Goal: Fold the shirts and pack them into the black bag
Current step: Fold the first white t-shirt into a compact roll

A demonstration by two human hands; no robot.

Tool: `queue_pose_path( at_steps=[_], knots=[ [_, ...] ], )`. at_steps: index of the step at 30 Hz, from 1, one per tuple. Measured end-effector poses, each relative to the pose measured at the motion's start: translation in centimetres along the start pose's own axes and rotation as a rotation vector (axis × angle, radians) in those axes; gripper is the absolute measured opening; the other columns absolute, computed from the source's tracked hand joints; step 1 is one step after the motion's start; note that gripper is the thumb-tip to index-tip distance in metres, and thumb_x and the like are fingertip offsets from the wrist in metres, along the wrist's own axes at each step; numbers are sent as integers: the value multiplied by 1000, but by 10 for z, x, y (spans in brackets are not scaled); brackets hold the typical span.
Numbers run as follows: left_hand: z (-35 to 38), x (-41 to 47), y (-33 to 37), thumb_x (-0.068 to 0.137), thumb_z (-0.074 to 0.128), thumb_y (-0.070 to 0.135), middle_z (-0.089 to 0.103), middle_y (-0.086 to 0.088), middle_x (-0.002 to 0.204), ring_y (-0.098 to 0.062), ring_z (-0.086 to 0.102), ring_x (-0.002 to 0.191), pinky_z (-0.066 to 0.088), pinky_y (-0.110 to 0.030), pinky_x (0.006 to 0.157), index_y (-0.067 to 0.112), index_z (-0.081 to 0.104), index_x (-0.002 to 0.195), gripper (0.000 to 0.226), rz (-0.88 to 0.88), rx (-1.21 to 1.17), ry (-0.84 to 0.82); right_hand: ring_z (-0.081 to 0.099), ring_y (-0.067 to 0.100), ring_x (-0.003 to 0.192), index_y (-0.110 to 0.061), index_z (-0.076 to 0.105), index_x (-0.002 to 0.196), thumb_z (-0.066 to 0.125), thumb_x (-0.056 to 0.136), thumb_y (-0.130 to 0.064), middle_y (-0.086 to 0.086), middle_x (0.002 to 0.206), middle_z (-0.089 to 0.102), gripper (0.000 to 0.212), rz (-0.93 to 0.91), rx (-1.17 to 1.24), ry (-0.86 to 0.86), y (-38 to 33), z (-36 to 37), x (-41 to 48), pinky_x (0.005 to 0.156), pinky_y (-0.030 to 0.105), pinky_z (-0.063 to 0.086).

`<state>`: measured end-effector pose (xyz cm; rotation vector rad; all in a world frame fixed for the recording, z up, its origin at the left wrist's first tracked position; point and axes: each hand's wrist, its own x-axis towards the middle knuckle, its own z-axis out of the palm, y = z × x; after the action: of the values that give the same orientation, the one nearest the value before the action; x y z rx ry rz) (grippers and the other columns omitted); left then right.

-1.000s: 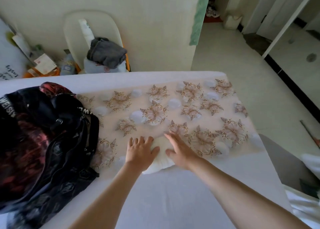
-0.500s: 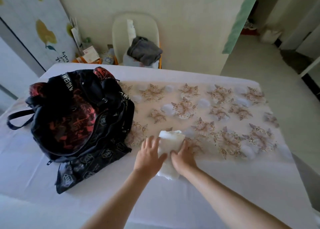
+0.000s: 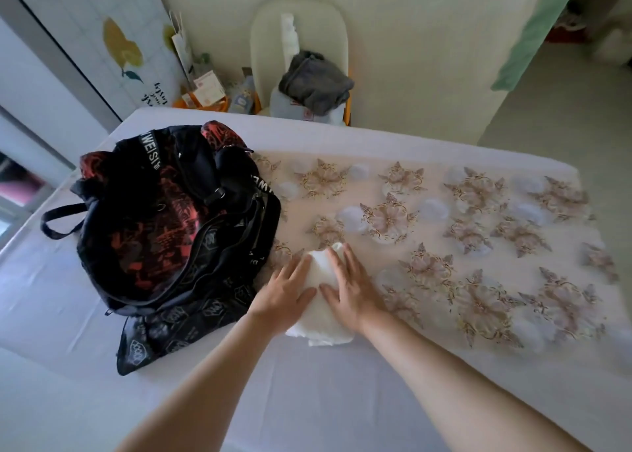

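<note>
Folded shirt (image 3: 324, 327) lies with its long axis near-to-far. Left hand (image 3: 284, 294) and right hand (image 3: 352, 289) press it flat, fingers straight, gripping nothing. Bag (image 3: 164, 233) sits just left, so the left hand is nearer.

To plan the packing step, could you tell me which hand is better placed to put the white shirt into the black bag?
Probably the left hand: it rests on the white shirt on the side nearest the black bag; the right hand lies on the far side.
</note>
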<state>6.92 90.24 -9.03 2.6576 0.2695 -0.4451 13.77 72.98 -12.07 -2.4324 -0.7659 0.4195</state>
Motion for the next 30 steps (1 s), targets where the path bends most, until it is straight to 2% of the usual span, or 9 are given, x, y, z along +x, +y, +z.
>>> queue_pose_path(
  at_steps=[4, 8, 11, 14, 19, 21, 24, 27, 30],
  knots=[
    [12, -13, 11, 101, 41, 34, 4, 1, 165, -19, 6, 150, 20, -35, 120, 21, 8, 158, 67, 37, -96, 115, 1, 24, 154, -20, 3, 160, 21, 95, -61, 7, 166, -9, 78, -43, 107, 17, 2, 3, -7, 122, 37, 18],
    [2, -15, 0, 99, 45, 24, 22, -2, 159, -25, 22, 144, 29, -38, 117, 22, 28, 153, 56, -15, -171, 256, -13, 20, 153, -17, -5, 159, 23, 99, -59, 7, 165, -17, 79, -49, 143, -101, -26, 12, 13, 124, 36, 11],
    [-7, -21, -9, 98, 46, 25, 22, -2, 158, -26, 24, 144, 34, -40, 112, 28, 29, 152, 56, -145, -207, 204, -7, 24, 153, -19, -6, 159, 32, 105, -45, 8, 166, -13, 71, -17, 84, -184, -46, 17, 18, 123, 42, 16],
    [-15, -29, -13, 97, 50, 31, 19, 0, 161, -22, 18, 146, 38, -40, 111, 29, 25, 154, 62, -117, -112, 99, 6, 27, 152, -24, -3, 159, 28, 103, -55, 7, 167, -4, 71, -33, -169, -238, -44, 0, 17, 121, 43, 16],
    [-60, -34, -19, 95, 51, 20, 51, 3, 139, -20, 45, 127, 45, -37, 101, 21, 48, 142, 47, 36, -47, 328, 19, 31, 149, -29, 23, 156, 25, 101, -60, 6, 166, 8, 63, -72, -350, -223, -63, -41, 40, 119, 50, 19],
    [-81, -40, -35, 93, 52, 19, 56, 2, 128, -22, 50, 116, 46, -38, 96, 20, 54, 134, 42, 38, 45, 467, 31, 30, 143, -29, 34, 152, 35, 102, -48, 4, 162, 22, 53, -113, -291, -182, -90, -50, 55, 115, 45, 29],
    [-107, -53, -71, 93, 52, 22, 51, 1, 130, -22, 45, 121, 42, -37, 101, 18, 48, 137, 44, -93, 88, 538, 48, 25, 129, -27, 47, 144, 45, 100, -30, -3, 151, 39, 45, -261, -225, -171, -140, -46, 74, 101, 36, 43],
    [-124, -62, -116, 96, 49, 35, 46, 0, 136, -23, 40, 126, 37, -38, 106, 20, 37, 145, 53, -240, 105, 383, 44, 25, 132, -27, 43, 146, 45, 99, -17, -3, 154, 35, 48, -366, -252, -219, -182, -26, 90, 104, 39, 41],
    [-134, -67, -162, 92, 44, 57, 42, -1, 147, -25, 36, 136, 33, -41, 111, 26, 33, 151, 67, -324, 29, -27, 51, 30, 127, -33, 31, 153, 44, 95, -6, -4, 161, 22, 65, -416, -398, -273, -218, 0, 108, 97, 41, 46]
  ],
)
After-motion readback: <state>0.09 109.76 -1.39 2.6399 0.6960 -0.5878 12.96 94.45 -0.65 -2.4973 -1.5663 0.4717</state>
